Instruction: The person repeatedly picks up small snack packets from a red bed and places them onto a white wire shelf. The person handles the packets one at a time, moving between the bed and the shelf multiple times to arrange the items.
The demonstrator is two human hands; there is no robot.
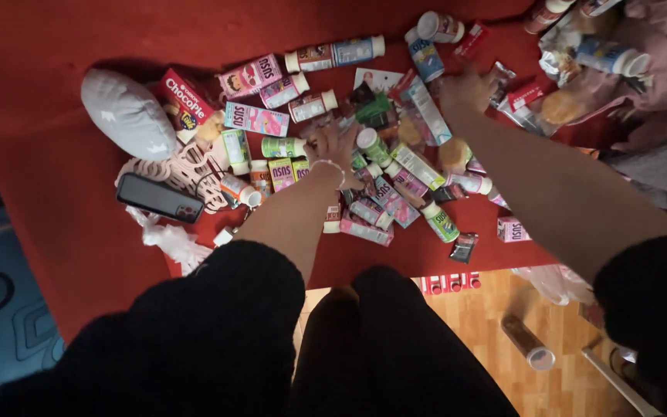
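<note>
— Where are your hands right now?

— Your left hand (333, 147) is down in the middle of the pile of small bottles and cartons (380, 193) on the red mat (63, 193), fingers spread over the items; whether it grips anything, you cannot tell from here. A white bracelet (327, 164) sits on that wrist.

— And the other one?

— Your right hand (465, 89) reaches further, toward the far edge of the mat, resting among tubes and wrappers. Its fingers are blurred, so its grasp is unclear too. The two hands are well apart.

— What lies around them?

— Near the left edge you have a grey cushion (126, 114), a red snack box (187, 99) just beside it, and a dark phone (160, 198) lying on a pale cut-out trivet (187, 171).
</note>
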